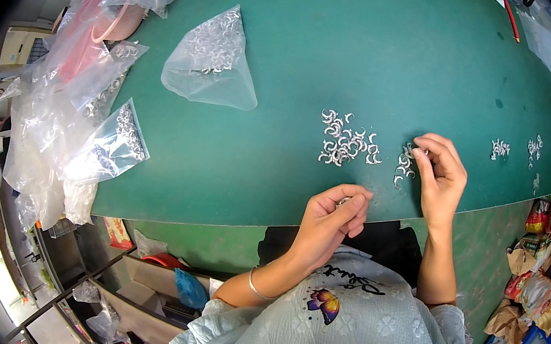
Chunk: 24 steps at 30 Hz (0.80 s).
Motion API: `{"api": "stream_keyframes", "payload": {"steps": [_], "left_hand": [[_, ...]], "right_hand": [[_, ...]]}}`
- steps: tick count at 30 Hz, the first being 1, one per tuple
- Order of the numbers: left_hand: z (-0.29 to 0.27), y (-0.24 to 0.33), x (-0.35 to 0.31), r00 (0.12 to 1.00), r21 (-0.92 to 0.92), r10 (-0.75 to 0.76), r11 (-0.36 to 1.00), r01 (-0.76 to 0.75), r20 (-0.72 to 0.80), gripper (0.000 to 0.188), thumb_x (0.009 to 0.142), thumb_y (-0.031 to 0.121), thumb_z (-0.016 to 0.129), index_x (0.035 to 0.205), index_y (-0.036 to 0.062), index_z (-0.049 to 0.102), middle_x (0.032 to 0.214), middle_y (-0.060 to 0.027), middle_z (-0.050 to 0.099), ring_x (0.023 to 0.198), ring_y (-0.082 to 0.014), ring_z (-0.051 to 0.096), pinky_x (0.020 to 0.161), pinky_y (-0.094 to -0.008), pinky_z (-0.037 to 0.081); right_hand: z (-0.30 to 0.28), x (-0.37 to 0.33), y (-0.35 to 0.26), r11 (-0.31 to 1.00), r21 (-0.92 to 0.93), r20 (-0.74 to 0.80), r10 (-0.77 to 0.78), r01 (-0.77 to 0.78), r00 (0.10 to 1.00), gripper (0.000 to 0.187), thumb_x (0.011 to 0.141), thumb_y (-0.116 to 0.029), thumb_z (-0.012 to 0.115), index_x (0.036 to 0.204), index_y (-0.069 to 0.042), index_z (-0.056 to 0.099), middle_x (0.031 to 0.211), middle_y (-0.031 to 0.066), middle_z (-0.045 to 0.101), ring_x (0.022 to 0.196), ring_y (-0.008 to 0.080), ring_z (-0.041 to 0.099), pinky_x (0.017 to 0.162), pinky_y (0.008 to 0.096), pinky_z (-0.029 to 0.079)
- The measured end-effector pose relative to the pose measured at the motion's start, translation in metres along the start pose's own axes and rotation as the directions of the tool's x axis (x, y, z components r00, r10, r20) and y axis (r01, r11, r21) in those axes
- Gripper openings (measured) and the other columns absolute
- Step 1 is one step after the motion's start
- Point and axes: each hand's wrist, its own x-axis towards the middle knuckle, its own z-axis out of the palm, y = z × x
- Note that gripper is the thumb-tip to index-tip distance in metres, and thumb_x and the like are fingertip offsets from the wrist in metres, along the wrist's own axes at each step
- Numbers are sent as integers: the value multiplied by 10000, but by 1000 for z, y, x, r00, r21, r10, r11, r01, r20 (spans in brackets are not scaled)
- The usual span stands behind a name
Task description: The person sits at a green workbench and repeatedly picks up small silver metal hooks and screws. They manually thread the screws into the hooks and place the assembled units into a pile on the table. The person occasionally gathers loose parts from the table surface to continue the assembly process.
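Observation:
Small silver crescent-shaped metal pieces (pixel 344 143) lie in a loose pile on the green tabletop. My left hand (pixel 329 220) is closed just in front of this pile, at the table's near edge. A bit of silver metal (pixel 343 200) shows between its thumb and curled fingers. To the right of the main pile is a smaller cluster of the same pieces (pixel 404 166). My right hand (pixel 443 179) reaches over that cluster with thumb and forefinger pinched at its upper edge. Whatever is between those fingertips is too small to make out.
Two little groups of silver pieces (pixel 500 149) (pixel 534 150) lie farther right. A clear bag of pieces (pixel 210 61) rests at the left, and a smaller bag (pixel 114 142) nearer. Plastic bags and a pink basket (pixel 123 21) crowd the left edge. A red pen (pixel 512 22) lies far right.

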Motion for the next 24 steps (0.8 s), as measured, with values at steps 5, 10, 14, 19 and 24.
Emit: {"api": "stream_keyframes", "payload": {"steps": [5, 10, 14, 19, 24], "left_hand": [[1, -1, 1, 999, 34, 33, 999, -32, -14, 153, 889, 105, 504, 974, -2, 572, 696, -3, 461, 591, -80, 392, 503, -216, 319], [2, -1, 1, 998, 46, 38, 998, -35, -54, 153, 884, 96, 499, 979, 7, 578, 710, -12, 477, 598, -87, 395, 508, -221, 321], [4, -2, 2, 997, 48, 35, 998, -32, -62, 150, 881, 85, 494, 978, 9, 580, 715, -14, 481, 605, -87, 398, 518, -220, 326], [8, -6, 3, 998, 58, 33, 998, -30, -51, 152, 880, 82, 494, 981, 5, 576, 716, -15, 479, 610, -87, 403, 523, -218, 331], [12, -11, 4, 997, 63, 27, 998, -23, -69, 152, 879, 79, 494, 980, -3, 570, 717, -15, 479, 619, -86, 409, 531, -219, 339]], "right_hand": [[-5, -1, -2, 997, 75, -20, -1, 2, 1000, 145, 768, 117, 545, 883, 50, 603, 926, 94, 572, 765, 118, 553, 682, 225, 457], [-18, -6, 3, 994, -62, -10, -94, 93, 996, 158, 772, 122, 531, 888, 46, 606, 927, 97, 572, 792, 143, 568, 716, 237, 461], [-21, -8, 1, 991, -72, -59, -115, 110, 992, 172, 759, 117, 543, 891, 31, 612, 886, 103, 581, 779, 162, 577, 703, 244, 460], [-25, -5, 4, 927, -297, -45, -255, 231, 966, 192, 728, 95, 574, 896, 12, 617, 889, 109, 583, 788, 216, 563, 691, 286, 451], [-12, 0, -12, 795, -479, 188, -320, 372, 928, 230, 705, -2, 615, 932, -36, 617, 967, 56, 574, 882, 244, 494, 772, 327, 366]]}}
